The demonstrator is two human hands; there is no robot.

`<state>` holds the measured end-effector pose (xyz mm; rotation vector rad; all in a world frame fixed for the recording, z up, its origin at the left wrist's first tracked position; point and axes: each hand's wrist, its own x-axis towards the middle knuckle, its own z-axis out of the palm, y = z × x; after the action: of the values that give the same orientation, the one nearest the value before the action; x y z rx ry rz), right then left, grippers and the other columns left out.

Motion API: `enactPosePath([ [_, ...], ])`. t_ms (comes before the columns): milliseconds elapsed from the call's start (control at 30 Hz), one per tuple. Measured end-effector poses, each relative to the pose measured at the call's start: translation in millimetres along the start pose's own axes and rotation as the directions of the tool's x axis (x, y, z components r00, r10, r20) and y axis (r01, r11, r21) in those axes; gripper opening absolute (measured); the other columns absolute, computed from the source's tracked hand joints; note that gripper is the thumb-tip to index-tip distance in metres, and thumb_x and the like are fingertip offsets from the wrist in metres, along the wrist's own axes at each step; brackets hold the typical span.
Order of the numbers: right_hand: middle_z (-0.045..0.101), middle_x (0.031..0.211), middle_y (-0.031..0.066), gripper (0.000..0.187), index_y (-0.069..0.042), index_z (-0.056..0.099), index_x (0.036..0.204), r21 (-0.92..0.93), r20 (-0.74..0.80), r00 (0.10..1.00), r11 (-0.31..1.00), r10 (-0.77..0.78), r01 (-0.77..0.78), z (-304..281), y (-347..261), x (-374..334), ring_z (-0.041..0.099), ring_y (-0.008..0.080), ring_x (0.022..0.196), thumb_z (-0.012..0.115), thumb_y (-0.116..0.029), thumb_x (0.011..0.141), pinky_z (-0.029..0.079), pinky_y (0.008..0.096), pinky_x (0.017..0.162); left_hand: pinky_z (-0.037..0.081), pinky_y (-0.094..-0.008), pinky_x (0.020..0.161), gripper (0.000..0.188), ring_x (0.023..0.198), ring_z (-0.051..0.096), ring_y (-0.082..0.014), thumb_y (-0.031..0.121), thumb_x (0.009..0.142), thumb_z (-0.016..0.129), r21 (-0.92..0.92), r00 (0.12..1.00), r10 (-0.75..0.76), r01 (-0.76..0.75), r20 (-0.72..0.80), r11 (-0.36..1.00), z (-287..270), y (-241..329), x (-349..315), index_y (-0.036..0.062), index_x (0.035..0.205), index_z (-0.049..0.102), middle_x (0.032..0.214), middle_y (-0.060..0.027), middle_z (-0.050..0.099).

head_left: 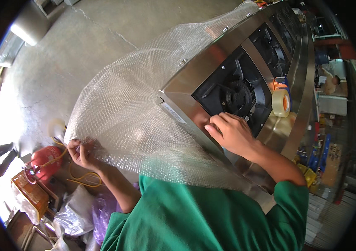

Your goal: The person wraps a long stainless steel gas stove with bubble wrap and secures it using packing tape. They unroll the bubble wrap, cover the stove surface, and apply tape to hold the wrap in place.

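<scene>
Bubble wrap (119,100) billows across the centre-left; at its lower-left edge the left hand (82,153) pinches it closed-fingered. Right of centre, the right hand (233,134), loosely half-curled and seemingly holding nothing, is at the steel unit (186,85).

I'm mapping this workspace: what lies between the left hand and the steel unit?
In the head view, clear bubble wrap spans from the left hand to the steel unit.
</scene>
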<state>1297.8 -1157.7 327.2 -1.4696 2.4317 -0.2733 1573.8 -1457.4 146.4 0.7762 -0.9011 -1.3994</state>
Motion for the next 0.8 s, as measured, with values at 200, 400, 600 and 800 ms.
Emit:
enactPosePath([
  [200, 0.063, 0.071, 0.0135, 0.064, 0.0, 0.062, 0.081, 0.069, 0.146, 0.974, 0.984, -0.171, 0.163, 14.4, -43.0, 18.4, 0.069, 0.0314, 0.068, 0.07, -0.063, 0.087, 0.057, 0.0449, 0.063, 0.04, -0.0193, 0.057, 0.016, 0.059, 0.046, -0.0065, -0.003, 0.082, 0.059, 0.123, 0.996, 0.053, -0.044, -0.069, 0.991, 10.1, 20.6, -1.0, -0.0012, 0.098, 0.058, 0.09, -0.0046, 0.055],
  [400, 0.067, 0.093, 0.0219, 0.097, 0.005, 0.06, 0.123, 0.211, 0.424, 0.882, 0.969, -0.207, 0.126, 6.2, -85.5, -3.3, 0.069, 0.0395, 0.091, 0.055, -0.084, 0.083, 0.054, 0.0515, 0.082, 0.048, -0.0229, 0.069, 0.018, 0.064, 0.051, -0.0085, 0.0, 0.088, 0.057, 0.072, 0.994, 0.109, -0.109, 0.011, 0.991, 19.9, 19.6, -1.7, -0.0016, 0.105, 0.06, 0.087, -0.0056, 0.058],
  [600, 0.07, 0.099, 0.0208, 0.087, 0.005, 0.057, 0.133, 0.192, 0.47, 0.878, 0.981, -0.089, -0.003, -3.1, -99.6, -28.4, 0.071, 0.0359, 0.091, 0.077, -0.062, 0.081, 0.059, 0.0447, 0.079, 0.051, -0.0261, 0.075, 0.017, 0.074, 0.062, -0.0147, 0.001, 0.086, 0.057, 0.195, 0.981, 0.192, -0.184, -0.022, 0.963, 18.9, 6.3, 8.2, -0.0073, 0.099, 0.064, 0.09, -0.0117, 0.065],
  [800, 0.07, 0.092, 0.0153, 0.019, -0.003, 0.066, 0.11, 0.046, 0.294, 0.954, 0.995, 0.067, -0.084, -9.8, -95.8, -38.3, 0.07, 0.0354, 0.076, 0.069, -0.015, 0.096, 0.057, 0.0422, 0.066, 0.052, -0.0231, 0.068, 0.023, 0.065, 0.066, -0.0151, -0.001, 0.08, 0.057, 0.063, 0.996, 0.082, -0.08, -0.026, 0.995, 79.4, 13.5, 15.4, -0.0113, 0.098, 0.067, 0.1, -0.0172, 0.068],
])
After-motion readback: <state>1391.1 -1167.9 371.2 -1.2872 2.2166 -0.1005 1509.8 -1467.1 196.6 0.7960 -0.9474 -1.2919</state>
